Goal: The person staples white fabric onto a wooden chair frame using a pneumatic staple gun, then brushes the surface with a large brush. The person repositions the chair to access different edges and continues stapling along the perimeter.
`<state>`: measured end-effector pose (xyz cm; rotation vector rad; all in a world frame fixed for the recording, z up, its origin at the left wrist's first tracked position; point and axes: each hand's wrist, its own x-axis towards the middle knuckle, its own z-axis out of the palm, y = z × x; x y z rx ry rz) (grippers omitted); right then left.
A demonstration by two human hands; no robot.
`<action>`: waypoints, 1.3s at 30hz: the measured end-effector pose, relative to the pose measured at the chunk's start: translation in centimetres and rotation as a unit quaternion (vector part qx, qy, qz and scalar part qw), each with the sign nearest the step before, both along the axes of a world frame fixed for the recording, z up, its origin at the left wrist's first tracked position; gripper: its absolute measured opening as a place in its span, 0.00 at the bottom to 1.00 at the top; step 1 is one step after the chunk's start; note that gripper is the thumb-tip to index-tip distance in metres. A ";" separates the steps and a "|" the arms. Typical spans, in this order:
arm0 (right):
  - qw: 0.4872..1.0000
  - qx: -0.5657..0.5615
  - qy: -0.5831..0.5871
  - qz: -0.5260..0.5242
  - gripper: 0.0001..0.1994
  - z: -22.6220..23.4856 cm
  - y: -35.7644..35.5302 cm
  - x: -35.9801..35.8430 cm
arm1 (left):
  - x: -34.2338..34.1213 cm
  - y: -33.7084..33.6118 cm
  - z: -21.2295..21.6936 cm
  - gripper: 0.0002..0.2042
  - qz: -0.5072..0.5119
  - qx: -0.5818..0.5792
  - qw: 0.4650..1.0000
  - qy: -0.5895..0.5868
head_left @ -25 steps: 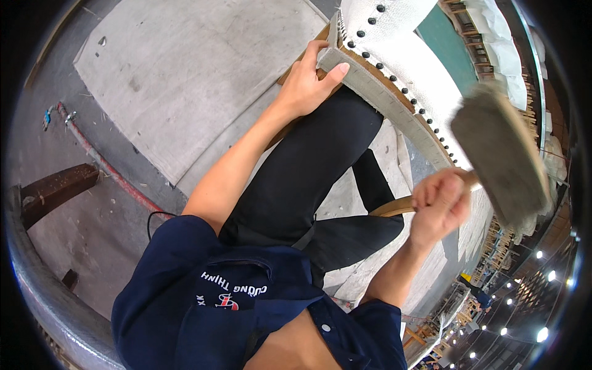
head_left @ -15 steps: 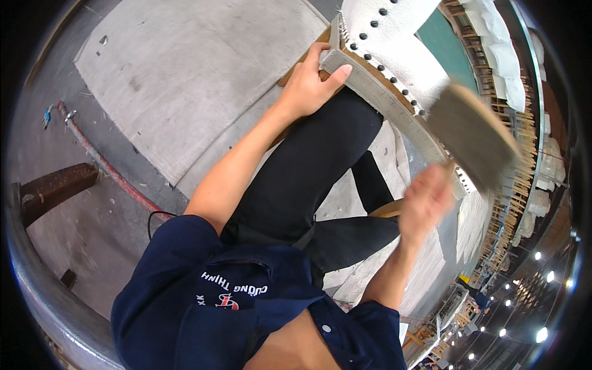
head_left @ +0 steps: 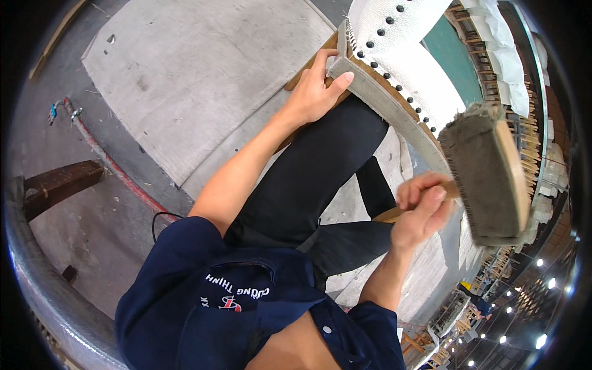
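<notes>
A chair or seat piece with white leather-like upholstery [head_left: 401,71] lies across my lap. Its wooden frame [head_left: 385,102] has a greyish face, with a row of dark round studs along the white covering. My left hand [head_left: 317,92] grips the frame at its corner, fingers over the far side and thumb on the near face. In my right hand [head_left: 422,213] is the wooden handle of a wide brush [head_left: 484,179] with dense grey-brown bristles and a pale wooden back. The brush is held up beside the frame's right end and partly hides that end.
A large pale sheet [head_left: 209,74] covers floor at the upper left. Left of me runs a red hose [head_left: 117,169] near a brown beam [head_left: 61,188]. Rows of wooden legs and white pieces [head_left: 502,61] stand along the right. A person [head_left: 481,305] is farther off at lower right.
My right hand has swung the brush down and slightly right, its bristle face now showing more clearly. My left hand keeps its grip on the frame corner.
</notes>
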<state>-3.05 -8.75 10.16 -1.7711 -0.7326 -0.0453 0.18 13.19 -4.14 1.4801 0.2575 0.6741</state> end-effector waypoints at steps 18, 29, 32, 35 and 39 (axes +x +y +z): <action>0.930 -0.282 -0.236 -0.016 0.07 -4.8 -2.0 -0.5 | 0.5 -0.4 -0.9 0.27 -0.004 -0.036 0.998 -0.058; 0.907 -0.309 -0.287 0.015 0.16 -3.7 1.1 1.9 | -0.5 -1.6 0.7 0.27 -0.049 -0.051 0.998 -0.005; 0.886 -0.389 -0.252 0.018 0.13 -2.3 2.0 1.2 | -0.2 0.3 -0.4 0.27 -0.049 -0.070 0.995 -0.044; 0.899 -0.210 -0.358 0.142 0.14 -0.5 2.1 -0.9 | 0.0 0.0 -0.6 0.27 -0.045 -0.106 0.987 -0.112; 0.911 -0.328 -0.249 -0.014 0.14 -3.3 0.6 2.2 | 0.6 -2.1 -0.5 0.29 -0.050 -0.044 0.994 -0.091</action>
